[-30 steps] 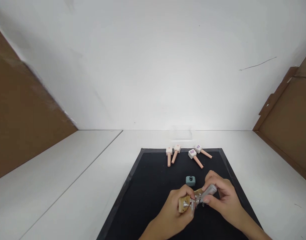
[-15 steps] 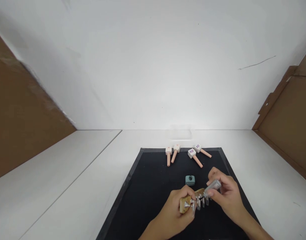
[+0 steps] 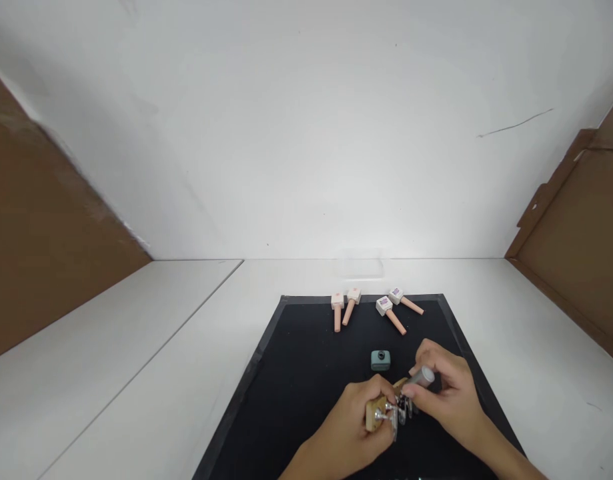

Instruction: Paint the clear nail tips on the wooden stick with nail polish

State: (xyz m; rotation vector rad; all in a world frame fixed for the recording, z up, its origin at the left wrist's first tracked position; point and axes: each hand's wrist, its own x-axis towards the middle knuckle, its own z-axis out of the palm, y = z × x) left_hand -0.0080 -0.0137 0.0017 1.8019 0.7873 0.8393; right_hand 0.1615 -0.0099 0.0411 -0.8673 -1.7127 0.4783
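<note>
My left hand (image 3: 359, 417) is closed around a tan nail-tip stand (image 3: 370, 415), which is tilted. Several shiny nail tips on small metal posts (image 3: 402, 408) stick out from its near side. Between the thumb and fingers of my right hand (image 3: 449, 390) is a nail polish brush by its silver-grey cap (image 3: 422, 377). The brush end points down and left toward the nail tips; the bristles are too small to make out, so contact is unclear. Just beyond the hands, a small teal nail polish bottle (image 3: 381, 361) stands uncapped, its dark neck facing up.
Several white nail polish bottles with peach caps, such as one bottle (image 3: 385, 306), lie along the far edge of the black mat (image 3: 301, 373). A clear plastic piece (image 3: 362, 268) sits behind them on the white table (image 3: 186, 347). Brown cardboard panels (image 3: 576, 233) stand at both sides.
The nail-tip stand has turned slightly in my left hand and shifted a little right. My right hand has moved slightly left and down with the brush, whose cap now tilts more toward me.
</note>
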